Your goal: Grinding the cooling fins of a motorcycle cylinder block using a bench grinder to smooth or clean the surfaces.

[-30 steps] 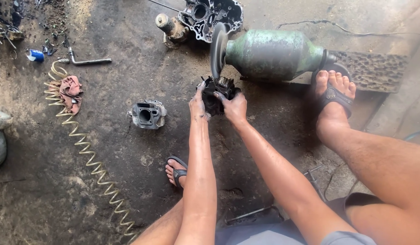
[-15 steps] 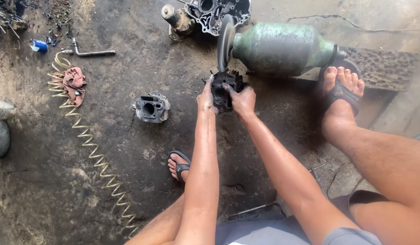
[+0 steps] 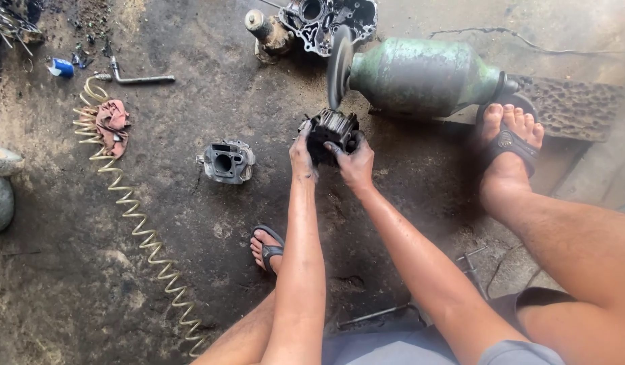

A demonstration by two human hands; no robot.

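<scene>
A: Hands?
B: Left hand and right hand both clamped on a dark finned engine part, held above the dirt floor.
A: Beyond?
B: Part sits just under the grinding disc of the green grinder; grey cylinder lies left.

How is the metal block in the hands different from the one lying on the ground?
The finned block is held up by the left hand and right hand, right by the grinder's disc; the grey block lies alone on the floor. The finned block looks black and grimy; the grey block is paler, with an open round hole. Both are metal engine parts.
</scene>
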